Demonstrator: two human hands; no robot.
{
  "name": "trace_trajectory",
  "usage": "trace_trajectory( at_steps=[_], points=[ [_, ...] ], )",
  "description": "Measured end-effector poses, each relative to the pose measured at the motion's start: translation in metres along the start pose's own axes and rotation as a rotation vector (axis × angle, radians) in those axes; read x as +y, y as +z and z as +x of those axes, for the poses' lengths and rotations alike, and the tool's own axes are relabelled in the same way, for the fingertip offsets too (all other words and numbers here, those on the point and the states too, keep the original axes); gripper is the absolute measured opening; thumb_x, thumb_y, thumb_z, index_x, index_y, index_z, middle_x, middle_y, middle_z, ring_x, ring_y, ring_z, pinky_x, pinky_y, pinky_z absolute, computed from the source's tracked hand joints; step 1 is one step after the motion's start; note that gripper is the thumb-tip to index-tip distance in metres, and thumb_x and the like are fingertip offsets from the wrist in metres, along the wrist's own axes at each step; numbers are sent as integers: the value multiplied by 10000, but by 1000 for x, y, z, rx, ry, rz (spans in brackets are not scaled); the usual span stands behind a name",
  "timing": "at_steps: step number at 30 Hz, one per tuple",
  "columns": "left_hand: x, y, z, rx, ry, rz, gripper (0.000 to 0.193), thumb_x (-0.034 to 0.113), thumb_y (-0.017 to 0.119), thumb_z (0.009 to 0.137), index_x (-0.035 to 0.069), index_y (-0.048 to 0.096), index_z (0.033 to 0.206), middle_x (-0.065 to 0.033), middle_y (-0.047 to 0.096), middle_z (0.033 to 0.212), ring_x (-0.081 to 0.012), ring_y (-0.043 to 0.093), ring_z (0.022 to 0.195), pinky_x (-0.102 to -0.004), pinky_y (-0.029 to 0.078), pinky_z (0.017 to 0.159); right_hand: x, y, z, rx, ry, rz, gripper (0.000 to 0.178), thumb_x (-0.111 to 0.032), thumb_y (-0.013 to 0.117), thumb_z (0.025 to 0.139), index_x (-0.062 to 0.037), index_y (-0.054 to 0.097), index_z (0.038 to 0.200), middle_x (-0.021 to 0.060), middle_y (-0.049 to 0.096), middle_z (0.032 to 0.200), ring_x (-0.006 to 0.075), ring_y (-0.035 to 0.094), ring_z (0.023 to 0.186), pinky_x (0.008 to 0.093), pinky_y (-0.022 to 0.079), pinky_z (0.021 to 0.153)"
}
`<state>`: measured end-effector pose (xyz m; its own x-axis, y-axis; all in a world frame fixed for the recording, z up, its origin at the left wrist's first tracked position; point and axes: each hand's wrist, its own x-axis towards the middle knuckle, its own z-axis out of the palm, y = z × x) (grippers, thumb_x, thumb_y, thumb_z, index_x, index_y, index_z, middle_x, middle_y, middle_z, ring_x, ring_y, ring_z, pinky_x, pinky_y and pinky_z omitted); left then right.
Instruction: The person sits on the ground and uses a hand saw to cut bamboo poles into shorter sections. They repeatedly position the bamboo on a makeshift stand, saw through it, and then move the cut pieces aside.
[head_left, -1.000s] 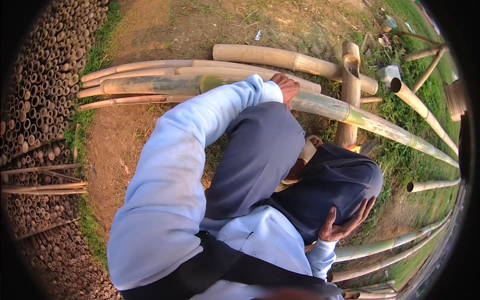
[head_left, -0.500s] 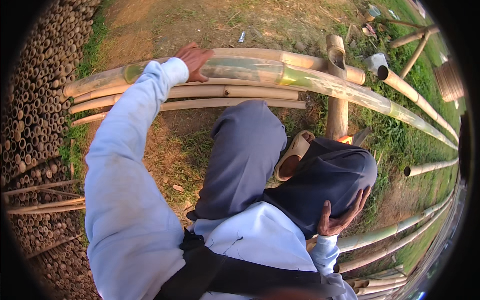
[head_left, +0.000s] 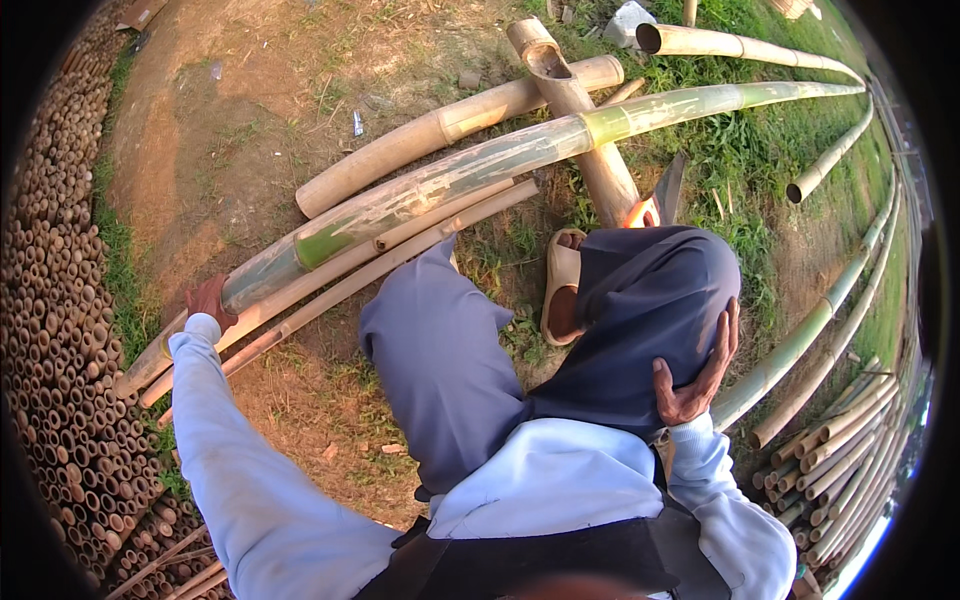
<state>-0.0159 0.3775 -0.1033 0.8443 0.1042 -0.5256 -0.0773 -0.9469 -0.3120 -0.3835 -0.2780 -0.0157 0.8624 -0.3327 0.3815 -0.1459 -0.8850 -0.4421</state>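
A long bamboo pole point(head_left: 440, 187), green with pale scraped patches, runs slantwise from the lower left to the upper right. My left hand point(head_left: 211, 300) is wrapped over it near its left end, arm stretched out; the fingertips are partly hidden. My right hand point(head_left: 697, 375) lies on my bent right knee, holding nothing, with thumb and fingers apart. The pole crosses a thick bamboo post point(head_left: 585, 130) with a notched top. Beside the post's foot is a tool with an orange handle point(head_left: 642, 212) and a dark flat blade point(head_left: 673, 188), perhaps a saw.
A shorter thick bamboo piece point(head_left: 400, 150) lies beyond the pole, and thinner bamboo lengths point(head_left: 400, 255) lie on the near side. Stacked bamboo point(head_left: 70, 290) lines the left. More poles point(head_left: 800, 330) and a bamboo bundle point(head_left: 840, 455) lie at right. A pale block point(head_left: 628, 24) sits far back.
My left hand has moved left and nearer along the pole to its left end. The view has turned, so the pole now slants more. My right hand stays on the knee.
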Motion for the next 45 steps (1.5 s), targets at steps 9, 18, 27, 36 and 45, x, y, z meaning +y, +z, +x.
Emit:
trace_trajectory(
  at_steps=[9,18,27,36,45],
  points=[
    [41,-54,-17,290,213,-9,1224,530,855,648,226,186,1627,-131,275,1664,-372,231,1537,-589,145,1250,-2,7,5,21,-63,20,942,-288,707,824,33,238,1575,295,266,1611,462,266,1492,560,195,1219],
    [236,-67,12,425,414,-118,1205,658,845,625,96,331,1559,-157,425,1566,-306,375,1469,-515,204,1227,4,8,3,21,-58,77,986,-277,724,812,19,201,1593,261,259,1634,430,254,1505,522,170,1229],
    [283,-35,8,908,634,-296,832,433,869,684,101,526,1366,-130,596,1289,-314,560,1199,-464,395,1053,7,11,2,35,-51,89,1017,-302,730,796,40,191,1588,278,247,1628,418,244,1513,506,174,1232],
    [311,97,18,446,520,-334,563,267,821,745,105,544,1207,-103,567,1177,-300,556,1162,-433,469,976,21,1,58,200,-128,200,922,-233,744,850,79,248,1561,246,559,1329,351,613,1080,474,403,1054],
    [336,121,31,375,361,-300,199,147,581,891,135,676,1065,-115,623,1181,-292,603,1132,-415,444,1010,-24,23,195,-403,-587,0,661,-180,757,843,-19,533,1444,181,632,1246,354,594,1111,483,453,998]
  ],
)
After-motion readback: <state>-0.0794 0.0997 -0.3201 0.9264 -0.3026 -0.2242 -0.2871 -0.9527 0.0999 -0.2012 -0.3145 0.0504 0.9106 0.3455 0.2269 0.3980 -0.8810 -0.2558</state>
